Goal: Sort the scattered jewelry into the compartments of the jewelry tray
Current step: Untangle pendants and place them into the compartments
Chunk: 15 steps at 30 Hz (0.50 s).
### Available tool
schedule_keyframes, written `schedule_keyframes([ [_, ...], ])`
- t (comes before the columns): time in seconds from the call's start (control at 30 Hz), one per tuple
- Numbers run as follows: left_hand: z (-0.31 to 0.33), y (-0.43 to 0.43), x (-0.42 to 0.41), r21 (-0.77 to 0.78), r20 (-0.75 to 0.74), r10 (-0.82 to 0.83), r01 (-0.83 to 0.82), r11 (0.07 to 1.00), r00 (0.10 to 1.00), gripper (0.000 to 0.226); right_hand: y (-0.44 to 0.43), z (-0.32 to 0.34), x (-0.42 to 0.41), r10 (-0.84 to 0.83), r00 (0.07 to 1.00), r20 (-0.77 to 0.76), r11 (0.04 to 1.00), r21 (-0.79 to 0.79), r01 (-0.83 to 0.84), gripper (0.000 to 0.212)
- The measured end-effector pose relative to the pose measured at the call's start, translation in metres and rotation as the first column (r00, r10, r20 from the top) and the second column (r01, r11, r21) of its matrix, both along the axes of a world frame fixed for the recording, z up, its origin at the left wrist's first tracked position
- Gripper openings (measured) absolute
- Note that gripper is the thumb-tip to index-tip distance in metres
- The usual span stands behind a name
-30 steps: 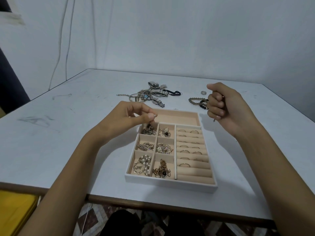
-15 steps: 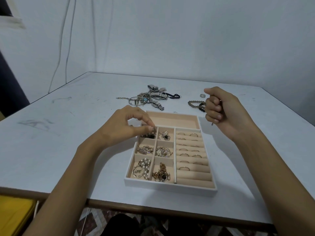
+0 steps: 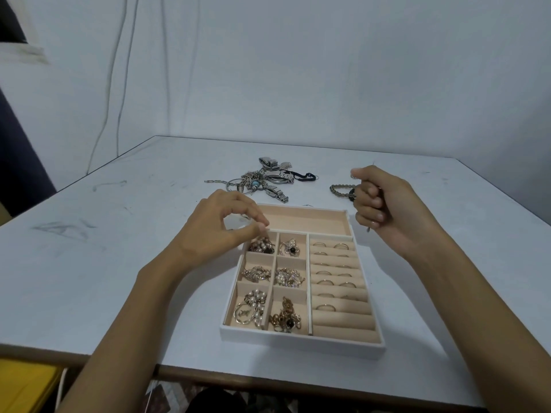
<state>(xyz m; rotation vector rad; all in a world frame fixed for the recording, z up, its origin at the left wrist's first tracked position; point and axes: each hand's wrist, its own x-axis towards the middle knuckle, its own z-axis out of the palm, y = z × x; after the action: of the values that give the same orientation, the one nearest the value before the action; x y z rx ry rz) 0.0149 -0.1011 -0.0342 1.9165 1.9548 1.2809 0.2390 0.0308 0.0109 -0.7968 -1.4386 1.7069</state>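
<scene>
While my left hand [image 3: 220, 231] pinches over the jewelry tray [image 3: 301, 342], contents unclear, my right hand [image 3: 387, 210] clenches a thin pin [image 3: 368, 230], half-hiding the bead bracelet [image 3: 340, 189] right of the jewelry heap [image 3: 262, 181].

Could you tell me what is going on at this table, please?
A person is sorting jewelry into a compartmented tray. The left hand hovers with pinched fingertips over the far-left small compartment, which already holds a beaded piece. The right hand is fisted round a thin metal piece. A pile of watches and chains waits on the table beyond the tray.
</scene>
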Motion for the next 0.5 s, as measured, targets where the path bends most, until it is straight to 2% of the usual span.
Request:
schedule_keyframes([
  [0.07,-0.001,0.002,-0.001,0.019,-0.016,0.015,-0.014,1.0,1.0,0.015,-0.003,-0.001,-0.002,0.016,1.0,0.004,1.0,-0.006,-0.016,0.044],
  [0.17,-0.001,0.003,-0.004,0.06,-0.028,0.05,-0.048,0.997,0.998,0.016,-0.005,0.0,-0.004,0.039,0.999,-0.002,0.999,-0.03,-0.039,0.038],
  [0.33,-0.001,0.002,-0.006,0.117,0.006,0.194,-0.193,0.974,0.981,0.014,-0.007,0.003,-0.005,0.075,0.991,-0.109,0.986,-0.143,-0.091,0.011],
  [0.37,-0.001,0.002,-0.008,0.114,0.033,0.222,-0.224,0.968,0.974,0.014,-0.007,0.003,-0.004,0.075,0.987,-0.141,0.981,-0.166,-0.099,0.011],
  [0.43,-0.003,0.001,-0.014,0.084,0.074,0.267,-0.272,0.958,0.961,0.015,-0.005,0.002,-0.003,0.06,0.981,-0.184,0.975,-0.2,-0.097,0.027],
  [0.5,-0.007,-0.001,-0.02,0.022,0.061,0.307,-0.309,0.951,0.95,0.019,-0.005,0.002,-0.004,0.044,0.98,-0.192,0.975,-0.204,-0.083,0.036],
])
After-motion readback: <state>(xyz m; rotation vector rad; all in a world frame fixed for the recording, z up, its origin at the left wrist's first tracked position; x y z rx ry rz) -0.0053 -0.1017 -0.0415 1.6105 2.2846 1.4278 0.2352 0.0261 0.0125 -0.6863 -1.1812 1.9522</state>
